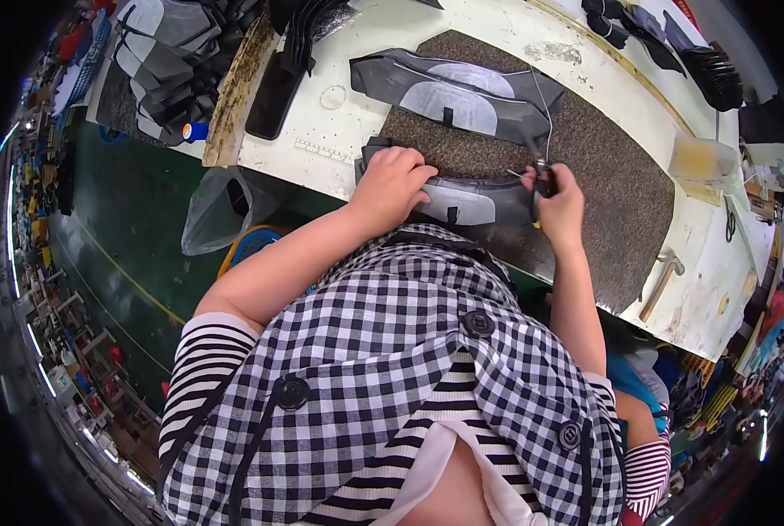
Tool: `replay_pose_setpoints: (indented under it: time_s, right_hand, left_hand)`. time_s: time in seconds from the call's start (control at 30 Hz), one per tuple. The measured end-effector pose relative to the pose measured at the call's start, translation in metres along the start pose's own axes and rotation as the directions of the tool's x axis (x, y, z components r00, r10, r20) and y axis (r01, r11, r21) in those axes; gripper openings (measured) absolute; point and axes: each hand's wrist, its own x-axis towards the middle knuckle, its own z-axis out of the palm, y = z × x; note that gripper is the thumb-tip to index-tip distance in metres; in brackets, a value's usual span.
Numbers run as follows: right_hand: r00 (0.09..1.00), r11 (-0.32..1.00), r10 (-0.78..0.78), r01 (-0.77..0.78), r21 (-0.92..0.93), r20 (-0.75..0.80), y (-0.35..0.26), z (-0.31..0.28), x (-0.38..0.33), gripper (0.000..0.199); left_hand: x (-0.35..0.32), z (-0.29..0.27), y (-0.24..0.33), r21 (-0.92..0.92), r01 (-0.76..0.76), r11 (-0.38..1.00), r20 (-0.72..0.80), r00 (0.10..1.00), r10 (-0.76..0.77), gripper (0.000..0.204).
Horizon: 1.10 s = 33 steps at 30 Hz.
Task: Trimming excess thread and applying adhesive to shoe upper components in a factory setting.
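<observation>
A dark grey flat piece with a light grey patch and a small black tab lies along the table's near edge. My left hand is over its left part, fingers bent and closed on it. At its right end my right hand is closed around a small dark-handled tool; a thin metal tip points left from it, and the fingers hide its exact kind. Just beyond lies a similar dark grey piece with light grey patches. A thin white cord runs over its right end toward my right hand.
Under the pieces is a brown speckled mat on a white table. A phone, a worn wooden board and stacked dark pieces are at left. A hammer, a clear tub and a black brush are at right.
</observation>
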Motion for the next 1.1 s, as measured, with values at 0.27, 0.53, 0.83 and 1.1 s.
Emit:
replay_pose_setpoints:
  time_s: [0.27,0.53,0.83,1.1]
  right_hand:
    - [0.96,0.956,-0.168,0.214,-0.201,0.226,0.006,0.009,0.024,0.024]
    - [0.948,0.949,-0.224,0.265,-0.17,0.225,-0.005,0.016,0.023,0.016]
    - [0.983,0.966,-0.127,0.154,-0.21,0.136,0.001,-0.002,0.02,0.021]
    - [0.988,0.991,-0.029,0.009,0.13,0.151,-0.052,-0.008,0.015,0.025]
  left_hand:
    - [0.021,-0.021,0.043,0.191,-0.044,0.981,0.245,0.969,-0.005,0.026]
    - [0.03,-0.038,0.05,0.218,0.241,0.946,0.53,0.785,-0.322,0.027]
    - [0.015,-0.027,0.007,0.292,0.12,0.949,0.553,0.789,-0.27,0.019]
    - [0.007,-0.026,0.027,0.303,-0.047,0.952,0.437,0.894,-0.095,0.016]
